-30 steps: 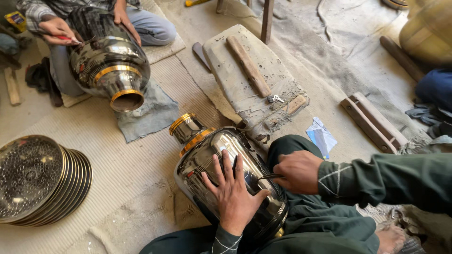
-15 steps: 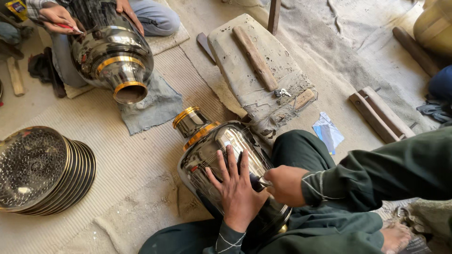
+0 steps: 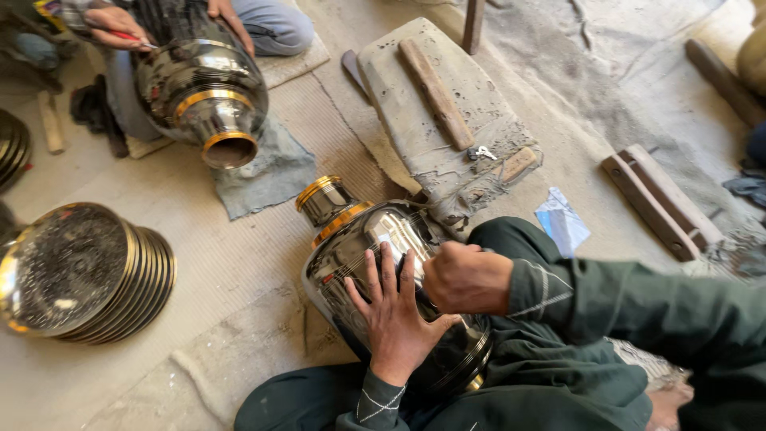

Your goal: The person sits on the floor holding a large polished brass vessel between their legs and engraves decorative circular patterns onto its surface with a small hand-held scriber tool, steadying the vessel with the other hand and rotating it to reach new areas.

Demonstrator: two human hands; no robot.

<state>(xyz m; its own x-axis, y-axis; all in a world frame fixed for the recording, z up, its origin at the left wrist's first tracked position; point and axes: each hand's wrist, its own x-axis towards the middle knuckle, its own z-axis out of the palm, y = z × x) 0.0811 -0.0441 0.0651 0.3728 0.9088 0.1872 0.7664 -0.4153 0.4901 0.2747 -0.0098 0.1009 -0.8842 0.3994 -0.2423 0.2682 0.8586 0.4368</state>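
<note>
On lap — metal pot (image 3: 351,247) | left hand (image 3: 396,315) flat, open; right hand (image 3: 467,278) fisted — contents hidden

One packet in sight: a small flat packet (image 3: 561,221), white with blue patches, lying on the ground just beside my right knee. It sits between the long wooden block (image 3: 659,203) and the grey stone slab (image 3: 399,96), slightly crumpled, one corner lifted. No signs, no screens.

Bare hands (image 3: 399,319), dark green sleeves (image 3: 638,299) with thin pale stitched cuff lines, matching green trousers (image 3: 558,391).
</note>
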